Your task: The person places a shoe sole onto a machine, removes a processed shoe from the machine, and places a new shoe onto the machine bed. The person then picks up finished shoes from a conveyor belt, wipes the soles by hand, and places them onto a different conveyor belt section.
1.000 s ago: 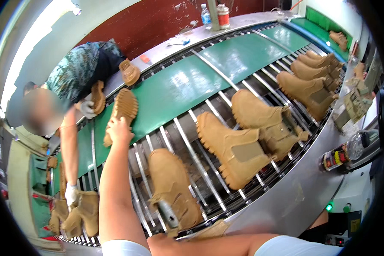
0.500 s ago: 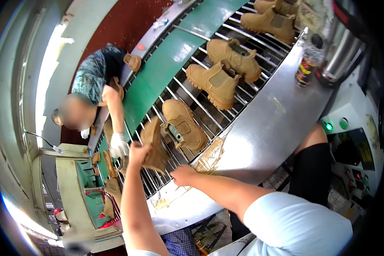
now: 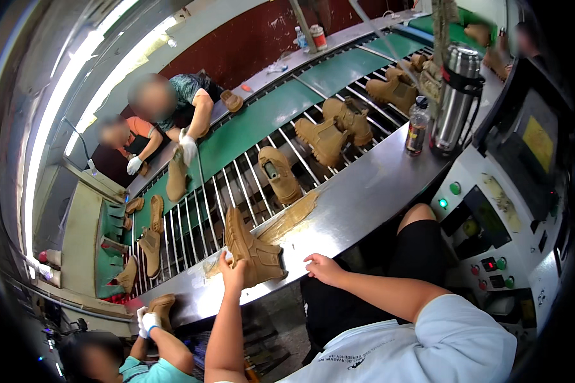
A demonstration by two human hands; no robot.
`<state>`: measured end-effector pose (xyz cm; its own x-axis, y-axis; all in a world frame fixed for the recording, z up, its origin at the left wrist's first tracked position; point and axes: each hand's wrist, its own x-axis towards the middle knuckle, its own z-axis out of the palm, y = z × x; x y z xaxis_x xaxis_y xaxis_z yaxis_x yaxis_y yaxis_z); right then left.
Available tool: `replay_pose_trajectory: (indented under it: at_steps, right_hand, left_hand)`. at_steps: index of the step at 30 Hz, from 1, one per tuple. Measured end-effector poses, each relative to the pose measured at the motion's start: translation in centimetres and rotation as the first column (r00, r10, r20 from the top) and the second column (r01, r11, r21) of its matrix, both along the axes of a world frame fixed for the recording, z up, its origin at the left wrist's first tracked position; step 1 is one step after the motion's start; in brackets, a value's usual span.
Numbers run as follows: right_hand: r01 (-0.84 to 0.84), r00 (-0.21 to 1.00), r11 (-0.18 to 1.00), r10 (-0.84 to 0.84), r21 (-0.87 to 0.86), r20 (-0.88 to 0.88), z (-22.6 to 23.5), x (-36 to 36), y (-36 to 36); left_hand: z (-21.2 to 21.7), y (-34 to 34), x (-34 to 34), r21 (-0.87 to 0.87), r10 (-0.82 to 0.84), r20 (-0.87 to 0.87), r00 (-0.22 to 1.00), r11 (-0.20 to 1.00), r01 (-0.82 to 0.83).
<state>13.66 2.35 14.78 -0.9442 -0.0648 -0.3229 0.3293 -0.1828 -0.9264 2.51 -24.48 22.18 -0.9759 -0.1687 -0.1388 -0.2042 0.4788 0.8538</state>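
My left hand point(image 3: 233, 271) grips a tan ankle boot point(image 3: 252, 250) by its sole side, holding it at the near steel edge of the conveyor point(image 3: 364, 191). My right hand point(image 3: 324, 268) rests with spread fingers on that steel edge, just right of the boot, holding nothing. Another tan boot point(image 3: 279, 173) lies on the rollers a little farther in, with a dark insert showing in its opening. Two more boots point(image 3: 334, 127) stand together beyond it.
A steel flask point(image 3: 455, 96) and a small bottle point(image 3: 417, 126) stand on the steel ledge at right, beside a control panel point(image 3: 492, 223) with lit buttons. Other workers in white gloves point(image 3: 188, 147) handle boots across and at the left of the line. Yellowish glue stains mark the ledge.
The view has swung right and back. My left hand has brought the boot from the rollers down to the near steel edge; my right hand has moved right along that edge.
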Motion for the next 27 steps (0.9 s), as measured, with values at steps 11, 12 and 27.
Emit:
replay_pose_trajectory:
  at_steps: [11, 12, 27]
  right_hand:
    - [0.312, 0.947, 0.898, -0.320, 0.312, -0.025, 2.1, 19.4, 18.0]
    - [0.306, 0.950, 0.900, -0.312, 0.310, -0.031, 2.4, 20.7, 18.6]
    - [0.172, 0.956, 0.895, -0.253, -0.412, -0.150, 11.1, 21.0, 21.3]
  left_hand:
    - [0.8, -0.5, -2.9, 0.324, -0.203, 0.472, 0.858, 0.945, 0.045]
    - [1.4, -0.4, -3.0, 0.334, -0.213, 0.472, 0.855, 0.941, 0.051]
    - [4.2, 23.9, 20.2, 0.981, -0.622, -0.141, 0.770, -0.195, 0.022]
